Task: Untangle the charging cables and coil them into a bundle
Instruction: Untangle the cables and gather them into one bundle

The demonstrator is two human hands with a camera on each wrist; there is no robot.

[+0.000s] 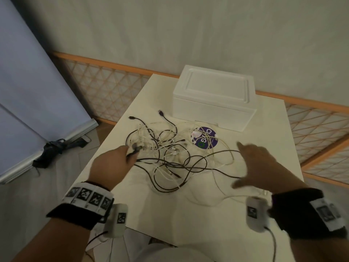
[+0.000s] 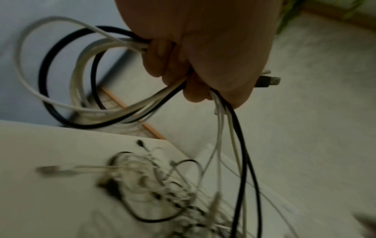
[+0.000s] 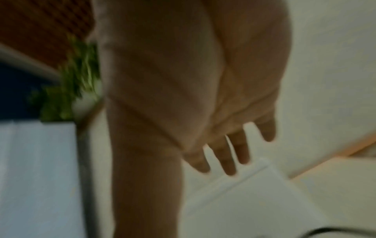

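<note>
Left hand (image 2: 199, 53) grips coiled cables (image 2: 85, 80); right hand (image 1: 258, 163) spread.

Dim, flat indoor light, soft in every view.
The head view bends straight lines at its edges and darkens in the corners; the right hand (image 1: 258, 163) smears with motion blur. Both wrist views are murky and unfocused (the right one worst), and shadows on the bench (image 1: 198, 214) stay faint, without glare.
</note>
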